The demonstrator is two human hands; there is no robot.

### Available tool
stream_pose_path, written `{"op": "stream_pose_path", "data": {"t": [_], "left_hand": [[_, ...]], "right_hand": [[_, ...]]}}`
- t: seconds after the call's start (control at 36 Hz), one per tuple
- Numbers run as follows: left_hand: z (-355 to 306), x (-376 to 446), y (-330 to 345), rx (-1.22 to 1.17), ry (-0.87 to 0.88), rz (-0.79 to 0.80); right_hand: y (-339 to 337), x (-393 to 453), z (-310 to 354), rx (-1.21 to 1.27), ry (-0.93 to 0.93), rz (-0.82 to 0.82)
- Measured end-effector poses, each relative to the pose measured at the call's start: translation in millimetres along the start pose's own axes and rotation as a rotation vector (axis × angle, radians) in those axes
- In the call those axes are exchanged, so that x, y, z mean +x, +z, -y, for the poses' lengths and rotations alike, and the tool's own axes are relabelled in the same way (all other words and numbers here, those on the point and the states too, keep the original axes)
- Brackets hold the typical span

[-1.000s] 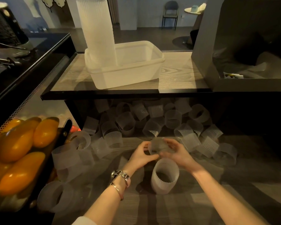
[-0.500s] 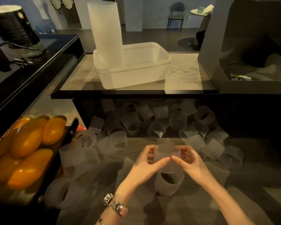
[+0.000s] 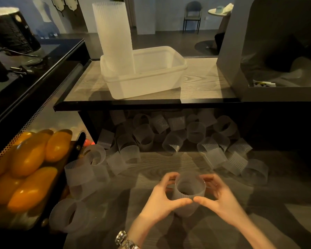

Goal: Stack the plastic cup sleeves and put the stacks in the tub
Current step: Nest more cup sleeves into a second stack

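A short stack of ribbed translucent cup sleeves (image 3: pixel 189 190) stands on the lower wooden counter. My left hand (image 3: pixel 166 198) and my right hand (image 3: pixel 216 194) curl round it from both sides, thumbs nearly meeting in front. Several loose sleeves (image 3: pixel 176 139) lie scattered behind, under the shelf and to the left. On the upper shelf sits the white plastic tub (image 3: pixel 151 83), with a tall stack of sleeves (image 3: pixel 115 36) standing upright in its left end.
A black tray of orange fruit (image 3: pixel 27 164) crowds the left edge. The shelf's black front edge (image 3: pixel 147 106) overhangs the loose sleeves. A grey open-fronted box (image 3: pixel 244 94) stands at the right of the shelf. A dark machine (image 3: pixel 13 31) sits at the far left.
The sleeve I held above the short stack has come down onto it. Both hands have dropped lower and now grip the stack's sides.
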State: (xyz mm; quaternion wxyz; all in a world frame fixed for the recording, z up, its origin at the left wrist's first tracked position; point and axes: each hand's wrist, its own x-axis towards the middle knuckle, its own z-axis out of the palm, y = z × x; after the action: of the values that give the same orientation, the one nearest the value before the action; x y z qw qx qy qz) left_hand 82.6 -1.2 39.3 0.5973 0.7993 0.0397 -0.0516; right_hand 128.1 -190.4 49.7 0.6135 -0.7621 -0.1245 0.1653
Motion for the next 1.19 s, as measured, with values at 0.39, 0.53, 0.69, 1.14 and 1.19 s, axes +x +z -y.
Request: {"op": "stream_pose_path", "data": {"t": [0.39, 0.53, 0.69, 1.14, 1.19], "left_hand": [[13.8, 0.4, 7.3, 0.017, -0.003, 0.008], [14.2, 1.1, 5.6, 0.052, -0.024, 0.042], [4.7, 5.5, -3.9, 0.099, -0.075, 0.111], [-42.7, 102.5, 0.3, 0.286, -0.228, 0.373], [-43.1, 111.5, 4.7, 0.310, -0.257, 0.404]], "right_hand": [[-0.1, -1.5, -16.0, -0.024, 0.054, 0.020], [-0.7, -1.5, -16.2, -0.037, 0.056, 0.019], [-5.4, 1.8, -16.8, -0.007, 0.078, 0.056], [-53.4, 60.8, -18.9, -0.252, 0.005, -0.491], [-60.9, 69.2, -23.8, -0.305, 0.007, -0.500]]}}
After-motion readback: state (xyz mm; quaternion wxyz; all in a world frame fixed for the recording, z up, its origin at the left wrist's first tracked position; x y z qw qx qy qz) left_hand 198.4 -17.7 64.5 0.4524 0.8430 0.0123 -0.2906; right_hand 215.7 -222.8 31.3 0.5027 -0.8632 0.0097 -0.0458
